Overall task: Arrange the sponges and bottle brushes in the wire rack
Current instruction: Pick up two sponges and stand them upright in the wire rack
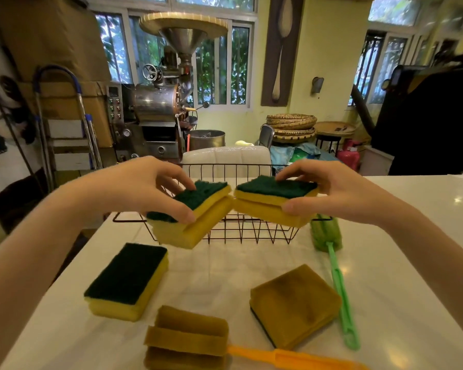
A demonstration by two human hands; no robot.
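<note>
My left hand (145,186) grips a yellow sponge with a green scouring top (198,222), tilted, above the near left part of the black wire rack (249,231). My right hand (332,190) holds a second such sponge (273,201) level over the rack's right half. The two sponges nearly touch. On the white table (219,276) lie a third green-topped sponge (129,281), a brownish sponge flipped over (294,305), an orange-handled brush with a brown sponge head (187,340) and a green bottle brush (334,265).
The rack stands at the table's far middle, with a white padded chair back (225,158) just behind it. A coffee roaster (161,102), a step ladder (64,124) and stacked baskets (292,126) stand beyond. A person in black (433,116) is at the far right.
</note>
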